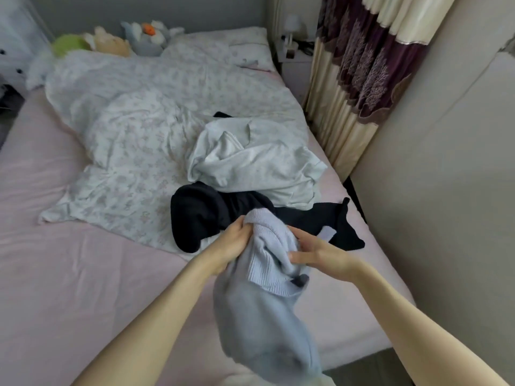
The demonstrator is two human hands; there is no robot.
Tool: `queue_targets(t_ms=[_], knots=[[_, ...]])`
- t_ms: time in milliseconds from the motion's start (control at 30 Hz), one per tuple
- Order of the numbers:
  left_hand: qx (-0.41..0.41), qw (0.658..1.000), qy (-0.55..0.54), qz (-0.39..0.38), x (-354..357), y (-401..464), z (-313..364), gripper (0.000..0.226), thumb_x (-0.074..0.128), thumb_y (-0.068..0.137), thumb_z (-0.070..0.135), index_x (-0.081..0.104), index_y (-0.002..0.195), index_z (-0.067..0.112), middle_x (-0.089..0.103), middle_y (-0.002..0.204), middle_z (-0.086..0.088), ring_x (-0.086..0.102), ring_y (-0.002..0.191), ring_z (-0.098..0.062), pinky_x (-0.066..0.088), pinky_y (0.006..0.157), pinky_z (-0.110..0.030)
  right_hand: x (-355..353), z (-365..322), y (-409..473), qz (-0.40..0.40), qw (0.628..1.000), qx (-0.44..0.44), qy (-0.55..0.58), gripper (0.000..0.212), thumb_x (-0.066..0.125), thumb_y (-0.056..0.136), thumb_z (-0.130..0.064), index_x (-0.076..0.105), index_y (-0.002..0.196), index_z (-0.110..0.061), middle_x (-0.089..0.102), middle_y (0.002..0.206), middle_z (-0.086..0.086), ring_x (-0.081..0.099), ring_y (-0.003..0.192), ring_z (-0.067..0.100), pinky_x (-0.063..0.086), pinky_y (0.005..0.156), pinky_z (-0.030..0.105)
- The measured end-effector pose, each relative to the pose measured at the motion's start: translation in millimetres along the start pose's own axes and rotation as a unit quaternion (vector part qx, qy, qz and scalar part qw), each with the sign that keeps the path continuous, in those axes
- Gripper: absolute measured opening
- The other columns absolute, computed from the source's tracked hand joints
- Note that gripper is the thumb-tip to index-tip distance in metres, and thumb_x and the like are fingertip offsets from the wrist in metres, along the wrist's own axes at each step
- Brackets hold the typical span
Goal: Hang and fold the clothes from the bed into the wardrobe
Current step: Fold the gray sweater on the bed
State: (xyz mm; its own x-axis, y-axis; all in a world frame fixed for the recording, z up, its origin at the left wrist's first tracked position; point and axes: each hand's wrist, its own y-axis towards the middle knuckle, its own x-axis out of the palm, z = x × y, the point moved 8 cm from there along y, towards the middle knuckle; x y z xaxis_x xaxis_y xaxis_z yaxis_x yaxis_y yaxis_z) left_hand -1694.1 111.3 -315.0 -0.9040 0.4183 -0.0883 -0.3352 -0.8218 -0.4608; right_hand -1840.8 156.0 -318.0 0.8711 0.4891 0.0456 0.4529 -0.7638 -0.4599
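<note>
Head view, items as I log them. Sweater (264,307), pale blue knit: lifted above the near edge of the bed (55,274), hanging down between my arms. Left hand (232,243): grip closed round the sweater's upper edge. Right hand (317,256): fingers pinching a fold of the same knit. Dark garment (200,213) and white garment (250,162): lying on the bed just behind my hands, touching. Floral duvet (133,129): rumpled, further back. Soft toys (111,41): at the headboard end. Curtain (362,73): right.

plush toys (117,40) @ bed head | lamp (291,29) | curtain (362,65) rt
</note>
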Motion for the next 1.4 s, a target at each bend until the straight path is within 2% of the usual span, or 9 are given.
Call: queue_targets(t_ms=[67,133,400,533,667,833,967,1233,1400], knots=[[-0.029,0.999,0.012,0.030,-14,-10,-9,0.034,0.034,0.101,0.034,0.055,0.118,0.014,0.062,0.118,-0.003,0.057,0.113,-0.015,0.043,0.103,-0.036,1,-13,7,0.098,0.994,-0.026,-0.034,0.014,0.054,0.094,-0.015,0.061,0.107,-0.018,0.065,0.096,-0.003,0.059,0.094,0.010,0.045,0.074,0.009],[-0.009,0.992,0.077,0.099,-38,-23,-18,0.026,0.034,0.101,0.031,0.055,0.114,0.021,0.060,0.114,0.006,0.055,0.113,-0.013,0.041,0.102,-0.032,0,-24,12,0.192,0.978,-0.048,-0.066,0.016,0.046,0.096,-0.011,0.061,0.092,-0.007,0.059,0.080,-0.001,0.053,0.079,0.011,0.041,0.061,0.006],[0.012,0.948,0.072,0.309,-129,-92,-51,0.025,0.037,0.097,0.013,0.060,0.091,0.010,0.063,0.091,-0.008,0.060,0.085,-0.025,0.049,0.077,-0.039,79,-65,46,0.147,0.965,-0.104,-0.190,0.024,0.042,0.100,-0.014,0.056,0.098,0.005,0.052,0.078,0.004,0.047,0.072,0.011,0.039,0.068,0.022],[-0.026,0.957,-0.133,0.255,-174,-109,-71,0.032,0.034,0.102,0.023,0.057,0.122,0.015,0.063,0.115,-0.006,0.059,0.108,-0.021,0.048,0.098,-0.040,137,-96,65,0.128,0.954,-0.150,-0.225,0.015,0.046,0.098,-0.022,0.055,0.108,-0.014,0.057,0.088,-0.010,0.053,0.081,0.002,0.040,0.075,0.013],[-0.064,0.972,-0.155,0.164,-230,-133,-80,0.031,0.038,0.101,0.030,0.064,0.101,0.014,0.070,0.089,-0.004,0.064,0.085,-0.016,0.050,0.071,-0.027,212,-110,79,0.036,0.952,-0.132,-0.272,0.069,0.059,0.078,-0.055,0.040,0.138,-0.025,0.051,0.130,-0.014,0.046,0.120,-0.002,0.034,0.102,0.017],[-0.202,0.976,0.066,-0.038,-304,-188,-123,0.033,0.042,0.100,0.032,0.065,0.102,0.009,0.066,0.095,-0.012,0.061,0.085,-0.022,0.047,0.072,-0.030,329,-73,100,-0.125,0.901,0.071,-0.409,0.030,0.068,0.075,-0.055,0.058,0.099,-0.041,0.060,0.082,-0.025,0.057,0.074,-0.011,0.041,0.063,0.005],[-0.239,0.932,0.231,-0.145,-342,-216,-141,0.026,0.049,0.095,0.030,0.065,0.094,0.009,0.064,0.091,-0.009,0.057,0.076,-0.017,0.044,0.066,-0.028,377,-69,117,-0.167,0.933,0.142,-0.284,0.019,0.064,0.081,-0.044,0.066,0.081,-0.026,0.067,0.073,-0.014,0.063,0.069,0.002,0.045,0.061,0.013],[-0.047,0.924,0.192,0.328,-476,-162,-114,0.027,0.054,0.093,0.025,0.054,0.116,0.012,0.059,0.114,-0.007,0.056,0.106,-0.026,0.039,0.078,-0.028,342,-100,239,0.153,0.985,0.063,-0.040,0.040,0.056,0.092,-0.034,0.059,0.120,-0.006,0.065,0.106,0.005,0.063,0.101,0.024,0.052,0.083,0.030],[-0.097,0.907,0.111,0.395,-486,-154,-206,0.039,0.053,0.093,0.027,0.049,0.127,0.007,0.053,0.129,-0.015,0.054,0.113,-0.029,0.039,0.084,-0.028,289,-50,282,0.308,0.936,0.088,-0.147,0.066,0.049,0.093,-0.035,0.019,0.150,-0.021,0.045,0.126,0.008,0.053,0.097,0.022,0.041,0.076,0.026]])
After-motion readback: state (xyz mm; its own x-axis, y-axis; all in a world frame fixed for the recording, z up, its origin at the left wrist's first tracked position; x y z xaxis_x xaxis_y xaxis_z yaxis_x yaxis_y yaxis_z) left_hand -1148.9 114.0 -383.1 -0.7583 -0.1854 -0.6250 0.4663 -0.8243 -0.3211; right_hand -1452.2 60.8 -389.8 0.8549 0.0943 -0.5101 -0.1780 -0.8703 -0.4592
